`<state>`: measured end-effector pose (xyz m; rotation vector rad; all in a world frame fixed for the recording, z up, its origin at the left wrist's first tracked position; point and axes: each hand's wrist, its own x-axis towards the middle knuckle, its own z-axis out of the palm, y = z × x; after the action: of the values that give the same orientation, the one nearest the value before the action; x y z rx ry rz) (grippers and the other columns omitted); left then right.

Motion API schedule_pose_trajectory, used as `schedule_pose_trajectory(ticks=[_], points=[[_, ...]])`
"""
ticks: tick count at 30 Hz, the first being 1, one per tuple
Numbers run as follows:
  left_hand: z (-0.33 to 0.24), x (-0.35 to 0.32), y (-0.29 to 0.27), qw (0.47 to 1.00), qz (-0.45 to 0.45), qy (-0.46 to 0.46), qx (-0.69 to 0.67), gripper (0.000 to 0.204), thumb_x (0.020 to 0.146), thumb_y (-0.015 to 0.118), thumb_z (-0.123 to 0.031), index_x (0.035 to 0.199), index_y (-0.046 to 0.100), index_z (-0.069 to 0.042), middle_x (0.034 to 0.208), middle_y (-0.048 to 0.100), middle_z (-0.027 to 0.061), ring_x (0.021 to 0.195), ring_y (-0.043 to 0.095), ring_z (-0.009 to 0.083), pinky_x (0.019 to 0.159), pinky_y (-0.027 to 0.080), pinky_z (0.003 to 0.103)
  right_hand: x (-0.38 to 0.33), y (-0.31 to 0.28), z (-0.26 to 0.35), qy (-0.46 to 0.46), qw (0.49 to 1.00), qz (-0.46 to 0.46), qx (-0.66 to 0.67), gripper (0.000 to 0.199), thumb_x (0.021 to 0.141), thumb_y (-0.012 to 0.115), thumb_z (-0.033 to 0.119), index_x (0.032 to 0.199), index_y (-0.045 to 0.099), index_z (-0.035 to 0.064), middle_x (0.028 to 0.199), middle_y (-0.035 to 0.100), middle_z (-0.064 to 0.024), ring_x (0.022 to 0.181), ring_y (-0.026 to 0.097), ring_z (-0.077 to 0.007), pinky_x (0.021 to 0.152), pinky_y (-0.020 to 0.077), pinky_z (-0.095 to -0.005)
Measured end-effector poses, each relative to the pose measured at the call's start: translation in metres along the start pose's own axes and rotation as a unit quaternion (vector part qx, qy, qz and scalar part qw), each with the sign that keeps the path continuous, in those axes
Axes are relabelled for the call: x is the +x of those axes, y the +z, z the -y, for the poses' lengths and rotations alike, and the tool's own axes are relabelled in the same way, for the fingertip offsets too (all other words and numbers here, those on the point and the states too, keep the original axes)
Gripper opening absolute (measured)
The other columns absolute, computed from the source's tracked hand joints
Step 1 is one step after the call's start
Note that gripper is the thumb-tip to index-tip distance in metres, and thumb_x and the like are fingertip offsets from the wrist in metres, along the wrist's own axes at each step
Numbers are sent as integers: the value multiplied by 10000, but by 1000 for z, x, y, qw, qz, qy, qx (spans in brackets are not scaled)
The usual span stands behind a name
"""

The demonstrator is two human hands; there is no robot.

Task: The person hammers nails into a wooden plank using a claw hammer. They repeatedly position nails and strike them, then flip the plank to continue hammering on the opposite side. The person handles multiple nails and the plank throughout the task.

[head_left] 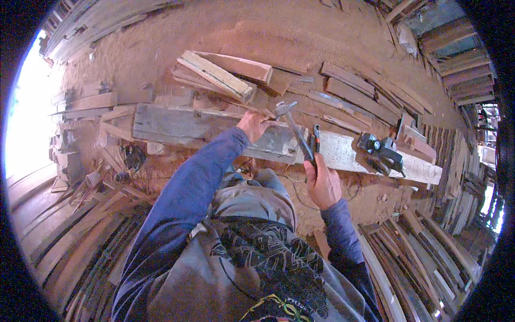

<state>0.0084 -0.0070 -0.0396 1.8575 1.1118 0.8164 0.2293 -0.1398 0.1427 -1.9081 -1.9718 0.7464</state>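
Note:
My right hand (325, 183) grips the handle of a hammer (299, 133), whose metal head reaches up and left to just beside my left hand. Next to the handle, a second tool with black and orange parts (316, 138) rises from the same hand; its kind is hard to tell. My left hand (255, 127) lies at the far edge of a long grey plank (188, 125), with its fingers bent and pressed together. What they hold, if anything, is too small to make out. A thin wood edge shows just beyond them.
A dark power tool (382, 150) sits on the pale right part of the bench (339, 151). Beyond the plank lie cut timber blocks (217, 76) and loose boards (348, 96). Stacked wood strips (96, 252) fill the lower left, with more boards (424, 252) at lower right.

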Motion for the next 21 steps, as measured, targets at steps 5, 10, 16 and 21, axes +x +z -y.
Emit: schedule_pose_trajectory(ticks=[5,10,16,21], points=[[-1,-5,-1,999,-9,9,35,167,834,689,-151,933,697,-16,948,696,152,880,666,344,803,533,400,-6,13,0,-44,996,-72,38,378,975,513,354,1169,497,30,718,623,-252,589,612,-459,522,479,-552],[-15,-3,-6,998,28,-43,34,186,840,690,-160,965,699,-23,945,693,168,887,662,362,808,532,411,0,27,-29,78,995,46,48,429,975,507,393,1164,511,8,764,640,-264,653,631,-464,567,499,-532],[-46,6,-14,989,10,-2,150,195,880,639,-197,962,695,-30,937,686,195,881,646,400,788,522,457,7,75,-52,117,971,-115,172,368,951,584,350,1048,568,-5,809,662,-214,759,670,-380,678,519,-442],[-52,36,-6,967,108,-106,206,294,924,559,-296,957,687,-34,978,675,210,932,635,393,830,497,480,8,103,-73,209,943,-79,249,316,918,642,305,1022,575,14,789,660,-148,724,667,-284,667,515,-396]])
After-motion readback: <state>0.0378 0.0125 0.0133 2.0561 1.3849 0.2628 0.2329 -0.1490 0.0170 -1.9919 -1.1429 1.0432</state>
